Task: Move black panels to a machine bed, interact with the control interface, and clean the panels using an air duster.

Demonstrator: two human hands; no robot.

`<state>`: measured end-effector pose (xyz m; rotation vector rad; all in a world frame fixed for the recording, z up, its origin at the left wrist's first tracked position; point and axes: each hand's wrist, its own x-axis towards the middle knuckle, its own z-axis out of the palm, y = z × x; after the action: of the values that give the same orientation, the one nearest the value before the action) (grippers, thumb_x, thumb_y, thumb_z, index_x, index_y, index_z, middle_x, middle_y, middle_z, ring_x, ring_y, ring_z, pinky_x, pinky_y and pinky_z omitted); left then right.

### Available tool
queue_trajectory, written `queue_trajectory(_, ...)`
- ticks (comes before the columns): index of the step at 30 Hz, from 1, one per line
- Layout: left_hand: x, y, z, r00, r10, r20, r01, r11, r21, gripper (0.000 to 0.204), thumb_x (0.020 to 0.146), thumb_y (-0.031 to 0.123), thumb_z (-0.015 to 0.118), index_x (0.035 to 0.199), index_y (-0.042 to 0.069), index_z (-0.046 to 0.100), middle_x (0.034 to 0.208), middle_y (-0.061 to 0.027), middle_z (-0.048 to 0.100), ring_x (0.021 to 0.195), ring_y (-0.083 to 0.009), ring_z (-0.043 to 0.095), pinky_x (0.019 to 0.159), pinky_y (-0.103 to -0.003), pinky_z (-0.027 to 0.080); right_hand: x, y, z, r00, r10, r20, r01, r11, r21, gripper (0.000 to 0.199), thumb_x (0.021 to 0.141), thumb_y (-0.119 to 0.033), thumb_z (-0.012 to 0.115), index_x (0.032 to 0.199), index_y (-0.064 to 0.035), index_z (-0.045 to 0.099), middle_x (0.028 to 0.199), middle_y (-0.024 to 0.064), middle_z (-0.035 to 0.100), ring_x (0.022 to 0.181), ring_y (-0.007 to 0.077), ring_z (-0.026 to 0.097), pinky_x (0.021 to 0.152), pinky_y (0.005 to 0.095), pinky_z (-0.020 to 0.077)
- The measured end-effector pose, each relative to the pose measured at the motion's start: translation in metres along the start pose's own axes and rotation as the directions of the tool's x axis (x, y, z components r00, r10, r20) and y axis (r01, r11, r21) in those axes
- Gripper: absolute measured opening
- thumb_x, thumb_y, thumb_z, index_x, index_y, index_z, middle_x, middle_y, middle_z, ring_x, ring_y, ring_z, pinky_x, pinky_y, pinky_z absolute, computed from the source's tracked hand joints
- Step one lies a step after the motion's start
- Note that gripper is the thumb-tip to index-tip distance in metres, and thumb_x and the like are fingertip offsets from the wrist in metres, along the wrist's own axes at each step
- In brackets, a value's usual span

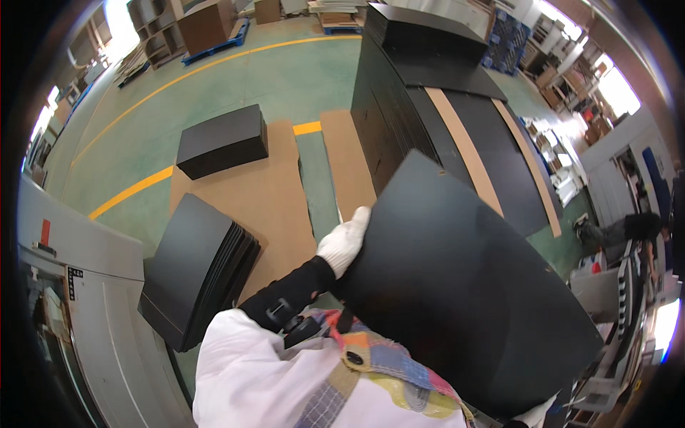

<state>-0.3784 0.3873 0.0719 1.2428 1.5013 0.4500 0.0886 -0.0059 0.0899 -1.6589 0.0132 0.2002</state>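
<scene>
A large flat black panel (464, 285) is held tilted in front of my body, its dark face toward me. My left hand (346, 239), in a white knitted glove, is closed round the panel's left edge, with the thumb side showing. At the lower right, my white-gloved right hand (536, 415) grips the panel's bottom corner; most of its fingers are hidden behind the board. To the left a leaning stack of black panels (189, 260) stands by my left forearm. Another squared stack of smaller black panels (222, 143) rests on a brown sheet (275, 192).
A tall pile of black boards (399, 93), with tan strips (467, 146) laid across, stands ahead to the right. A grey machine cabinet (107, 307) is at the left. At the far right a person (628, 230) bends near machinery. Blue pallets (217, 44) lie farther back.
</scene>
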Motion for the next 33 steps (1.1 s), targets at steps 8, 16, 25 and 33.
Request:
queue_trajectory(8,0.013,-0.038,-0.073,0.955,-0.119,-0.271,0.109,0.993,-0.055,0.09,0.092,0.071,0.017,0.115,-0.004,0.062,0.115,-0.0287,0.061,0.115,-0.0424,0.054,0.102,-0.041,0.036,0.072,0.023,0.131,0.946,0.032,0.321,-0.074,0.99,0.12,0.079,0.094,-0.057,0.043,0.15,-0.0036,0.025,0.154,0.0104,0.029,0.139,0.0271,0.031,0.115,0.0381,0.0228)
queue_trajectory(16,0.103,-0.01,-0.089,0.963,-0.098,-0.253,0.076,0.992,-0.096,0.088,0.093,0.07,0.019,0.114,-0.003,0.063,0.112,-0.0281,0.063,0.113,-0.0426,0.055,0.1,-0.041,0.037,0.051,-0.024,0.264,0.951,0.099,0.291,-0.107,0.994,0.012,0.078,0.095,-0.057,0.042,0.149,-0.0024,0.026,0.154,0.0102,0.028,0.139,0.0268,0.031,0.114,0.0383,0.0236)
queue_trajectory(25,0.259,0.117,-0.105,0.955,-0.227,-0.19,0.232,0.973,0.003,0.096,0.09,0.074,0.019,0.113,-0.008,0.062,0.107,-0.032,0.063,0.111,-0.043,0.056,0.098,-0.04,0.039,0.077,-0.056,0.381,0.985,0.14,0.099,-0.113,0.963,-0.243,0.082,0.091,-0.06,0.048,0.139,0.0058,0.041,0.142,0.0136,0.045,0.124,0.0263,0.048,0.106,0.0358,0.0348)
queue_trajectory(33,0.346,0.228,-0.15,0.975,-0.169,-0.148,0.198,0.958,0.21,0.099,0.09,0.073,0.011,0.112,-0.01,0.061,0.109,-0.0337,0.061,0.113,-0.0443,0.055,0.1,-0.041,0.037,0.083,-0.113,0.485,0.965,0.263,-0.001,-0.252,0.924,-0.287,0.082,0.09,-0.062,0.049,0.139,0.0031,0.042,0.14,0.0115,0.046,0.122,0.0257,0.048,0.105,0.0355,0.0361)
